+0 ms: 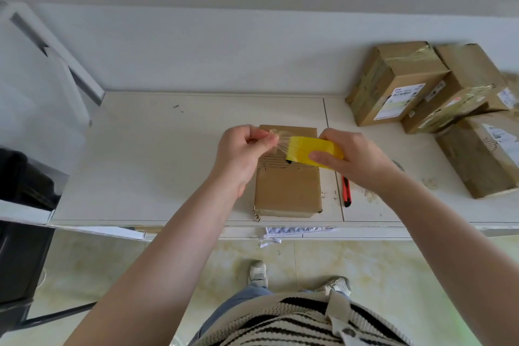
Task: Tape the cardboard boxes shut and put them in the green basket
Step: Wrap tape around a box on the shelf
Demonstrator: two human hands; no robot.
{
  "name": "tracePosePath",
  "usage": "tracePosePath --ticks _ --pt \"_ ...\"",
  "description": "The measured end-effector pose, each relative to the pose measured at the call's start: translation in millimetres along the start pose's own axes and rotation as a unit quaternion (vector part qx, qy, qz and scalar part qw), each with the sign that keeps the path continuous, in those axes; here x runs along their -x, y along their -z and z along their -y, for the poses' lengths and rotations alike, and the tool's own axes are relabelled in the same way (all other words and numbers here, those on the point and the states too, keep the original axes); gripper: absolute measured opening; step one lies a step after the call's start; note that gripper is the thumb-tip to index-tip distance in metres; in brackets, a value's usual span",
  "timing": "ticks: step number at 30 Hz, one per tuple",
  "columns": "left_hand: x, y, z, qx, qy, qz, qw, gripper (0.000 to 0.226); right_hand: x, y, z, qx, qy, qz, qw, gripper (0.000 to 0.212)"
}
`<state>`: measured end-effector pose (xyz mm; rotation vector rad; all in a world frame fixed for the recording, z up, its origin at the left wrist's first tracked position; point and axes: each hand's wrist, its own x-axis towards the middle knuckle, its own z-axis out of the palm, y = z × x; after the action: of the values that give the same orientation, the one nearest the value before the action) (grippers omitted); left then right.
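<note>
A flat brown cardboard box lies on the white table near its front edge. Above the box, my right hand grips a yellow roll of tape. My left hand pinches the free end of the clear tape, which stretches a short way from the roll to my fingers. Both hands hover over the box's far half. No green basket is in view.
A pile of several taped cardboard boxes sits at the table's right side. A red utility knife lies just right of the box. A black bin stands at the left. Tape scraps litter the table under my right wrist.
</note>
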<state>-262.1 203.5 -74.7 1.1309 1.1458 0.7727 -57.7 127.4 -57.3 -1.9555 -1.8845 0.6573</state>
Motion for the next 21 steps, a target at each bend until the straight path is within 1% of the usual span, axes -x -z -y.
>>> tracePosePath --ticks 1,3,5,7,10,12,14,17,19,21 --pt "0.7 0.2 -2.1 -0.005 -0.016 0.012 1.0 0.013 -3.3 2.7 -1.4 0.028 -0.009 -0.006 1.0 0.035" --pt "-0.1 2.0 -5.1 -0.007 -0.016 0.041 0.999 0.012 -8.3 7.3 -1.6 0.048 -0.01 -0.018 0.999 0.052" --pt "-2.6 5.4 -6.7 -0.011 -0.012 0.067 0.998 0.014 -10.9 8.3 -1.6 0.044 -0.01 -0.02 0.999 0.058" --pt "-5.7 9.6 -6.5 -0.01 -0.001 0.093 0.996 0.017 -12.8 5.4 -3.4 0.038 -0.019 -0.014 0.999 0.056" --pt "-9.2 16.9 -4.1 0.074 0.05 0.139 0.986 0.011 -15.0 -0.3 -7.5 0.033 -0.039 0.0 0.999 0.043" --pt "-11.4 22.2 -2.5 0.126 0.079 0.158 0.976 0.011 -16.0 -2.1 -9.8 0.027 -0.049 0.002 0.998 0.041" --pt "-13.7 25.0 -1.2 0.148 0.095 0.161 0.971 0.016 -18.0 -1.3 -10.6 0.028 -0.053 0.005 0.998 0.041" --pt "-15.0 22.5 -2.2 0.149 0.112 0.147 0.971 0.017 -21.2 0.1 -9.4 0.044 -0.056 0.015 0.997 0.046" --pt "-16.3 18.9 -3.5 0.143 0.119 0.133 0.974 0.018 -22.1 0.2 -8.7 0.048 -0.058 0.015 0.997 0.047" --pt "-17.4 16.5 -3.9 0.124 0.115 0.123 0.978 0.019 -22.6 -0.1 -7.6 0.042 -0.062 0.01 0.997 0.054"
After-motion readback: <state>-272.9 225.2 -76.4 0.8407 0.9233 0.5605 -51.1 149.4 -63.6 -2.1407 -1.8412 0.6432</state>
